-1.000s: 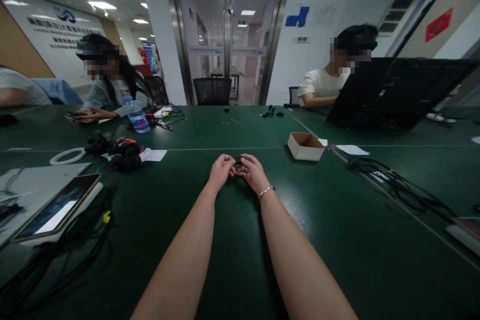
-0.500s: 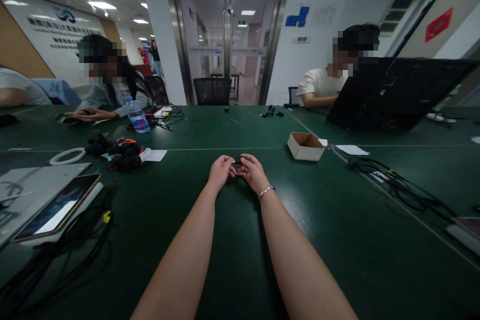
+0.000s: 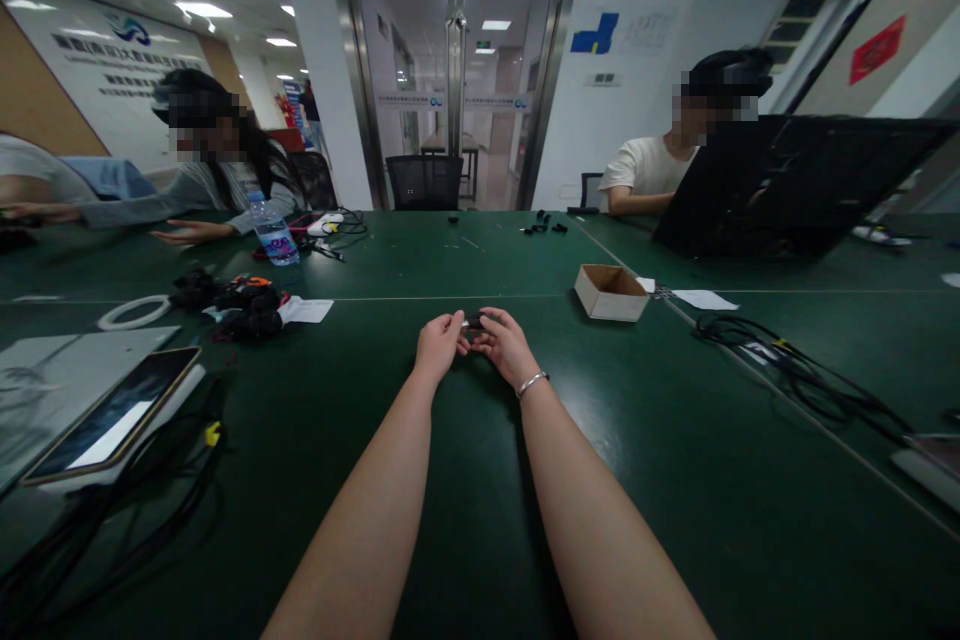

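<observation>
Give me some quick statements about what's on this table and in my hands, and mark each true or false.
1. The right hand grips a small dark piece. True.
2. The silver bracelet is on the left wrist. False: the silver bracelet is on the right one.
3. The open box sits to the right of both hands. True.
4. The bottle is inside the open box. False: the bottle is on the table, left of the hands.
</observation>
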Available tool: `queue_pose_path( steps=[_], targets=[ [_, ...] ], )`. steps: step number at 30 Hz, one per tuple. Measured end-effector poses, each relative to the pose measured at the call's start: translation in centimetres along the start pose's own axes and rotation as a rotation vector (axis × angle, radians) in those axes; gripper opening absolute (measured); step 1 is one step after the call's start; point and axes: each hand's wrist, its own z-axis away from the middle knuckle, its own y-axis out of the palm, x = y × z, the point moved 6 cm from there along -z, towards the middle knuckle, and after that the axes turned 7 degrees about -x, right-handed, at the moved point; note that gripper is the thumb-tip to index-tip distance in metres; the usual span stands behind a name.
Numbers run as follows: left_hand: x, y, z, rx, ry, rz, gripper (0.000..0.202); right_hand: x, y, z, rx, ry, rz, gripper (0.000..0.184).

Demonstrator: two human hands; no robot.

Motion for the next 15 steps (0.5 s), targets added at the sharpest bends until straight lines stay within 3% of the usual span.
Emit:
queue_pose_path(
  steps=[7,15],
  targets=[
    [-0.5,-0.2,0.2,-0.022,0.008,-0.018,0.047,-0.1,0.0,-0.1,0.018,-0.007,0.005,0.026],
    [-1.2,-1.3,0.4,-0.142,0.046,0.011,0.043,-0.5,0.2,-0.4,0.055,-0.046,0.072,0.027]
  ],
)
